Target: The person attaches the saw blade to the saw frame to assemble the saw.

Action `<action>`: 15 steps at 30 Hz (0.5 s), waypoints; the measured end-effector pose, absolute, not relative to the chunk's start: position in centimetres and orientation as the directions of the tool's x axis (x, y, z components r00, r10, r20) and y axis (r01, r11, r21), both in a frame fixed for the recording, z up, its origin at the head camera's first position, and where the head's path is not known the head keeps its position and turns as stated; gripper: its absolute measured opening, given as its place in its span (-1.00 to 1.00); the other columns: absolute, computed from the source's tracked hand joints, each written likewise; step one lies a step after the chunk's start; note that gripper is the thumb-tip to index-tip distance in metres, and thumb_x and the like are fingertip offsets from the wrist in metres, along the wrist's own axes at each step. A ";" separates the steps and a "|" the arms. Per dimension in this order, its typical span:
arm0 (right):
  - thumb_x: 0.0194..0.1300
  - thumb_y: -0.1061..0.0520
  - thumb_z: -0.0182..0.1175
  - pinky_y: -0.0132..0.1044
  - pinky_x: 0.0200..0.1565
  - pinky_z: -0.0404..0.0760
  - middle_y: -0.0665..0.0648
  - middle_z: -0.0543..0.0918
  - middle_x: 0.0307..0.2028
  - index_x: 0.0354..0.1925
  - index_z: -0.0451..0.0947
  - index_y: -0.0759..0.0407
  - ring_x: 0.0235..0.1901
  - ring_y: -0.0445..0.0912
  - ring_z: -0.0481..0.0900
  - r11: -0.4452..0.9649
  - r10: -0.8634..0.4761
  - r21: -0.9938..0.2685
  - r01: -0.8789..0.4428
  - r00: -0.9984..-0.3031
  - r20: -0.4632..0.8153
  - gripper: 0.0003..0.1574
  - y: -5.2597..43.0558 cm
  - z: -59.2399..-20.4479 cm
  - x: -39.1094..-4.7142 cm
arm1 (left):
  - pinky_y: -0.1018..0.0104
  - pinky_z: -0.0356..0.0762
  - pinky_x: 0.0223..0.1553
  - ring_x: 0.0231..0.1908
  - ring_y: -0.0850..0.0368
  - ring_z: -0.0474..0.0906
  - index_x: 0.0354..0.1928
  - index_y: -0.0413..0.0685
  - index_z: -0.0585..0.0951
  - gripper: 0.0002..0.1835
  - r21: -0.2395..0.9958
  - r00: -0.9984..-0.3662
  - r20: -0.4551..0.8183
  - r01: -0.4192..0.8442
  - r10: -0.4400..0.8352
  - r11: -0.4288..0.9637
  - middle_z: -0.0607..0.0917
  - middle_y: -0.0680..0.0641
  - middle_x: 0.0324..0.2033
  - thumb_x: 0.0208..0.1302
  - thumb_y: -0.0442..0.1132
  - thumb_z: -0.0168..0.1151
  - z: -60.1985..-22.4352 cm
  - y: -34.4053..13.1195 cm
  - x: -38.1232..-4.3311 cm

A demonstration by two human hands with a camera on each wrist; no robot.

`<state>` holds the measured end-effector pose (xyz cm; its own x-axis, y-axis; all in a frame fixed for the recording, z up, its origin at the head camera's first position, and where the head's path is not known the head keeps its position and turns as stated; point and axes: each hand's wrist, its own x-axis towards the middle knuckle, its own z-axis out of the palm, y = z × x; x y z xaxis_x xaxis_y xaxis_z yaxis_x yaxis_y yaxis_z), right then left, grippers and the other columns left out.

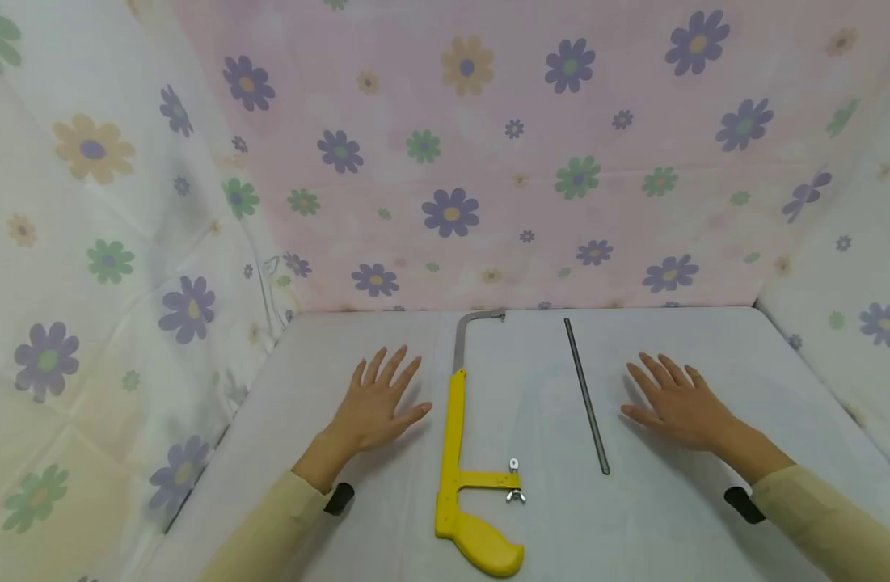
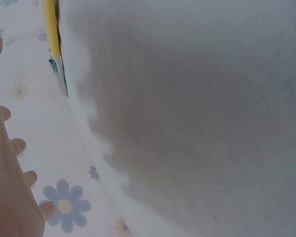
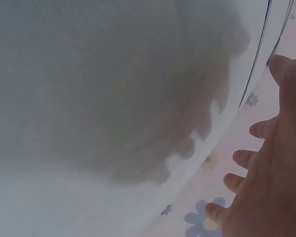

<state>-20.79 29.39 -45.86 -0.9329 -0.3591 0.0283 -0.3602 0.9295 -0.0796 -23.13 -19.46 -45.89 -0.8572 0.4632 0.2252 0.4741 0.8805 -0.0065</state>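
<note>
A hacksaw frame (image 1: 452, 436) with a yellow handle and a grey metal front arm lies on the white table, its grip toward me. No blade spans it. A wing nut (image 1: 516, 496) sits on its yellow cross arm. To its right lies a thin dark grey hacksaw blade or rod (image 1: 587, 396), slightly slanted. My left hand (image 1: 375, 408) hovers left of the frame, fingers spread, holding nothing. My right hand (image 1: 673, 404) hovers right of the thin strip, also spread and holding nothing. In both wrist views the hands cast shadows on the tabletop beneath them.
The white table (image 1: 532, 533) ends at a pink flowered cloth backdrop (image 1: 488, 178). Flowered cloth walls (image 1: 73, 267) close in the left and right sides. A dark strap (image 1: 339, 499) shows at the left wrist and another (image 1: 744, 504) at the right.
</note>
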 end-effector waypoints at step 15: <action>0.24 -0.40 0.03 0.39 0.08 0.10 0.40 0.09 0.34 0.38 0.04 0.29 0.25 0.38 0.07 0.909 -0.366 -0.201 -0.366 -0.930 0.037 0.06 28.4 -45.6 -20.2 | -0.25 -0.07 0.26 0.38 -0.19 -0.07 0.45 0.19 0.06 -0.12 0.003 -0.840 0.225 0.507 0.494 0.862 0.00 -0.04 0.44 0.18 0.46 -0.16 -45.7 -18.8 -22.2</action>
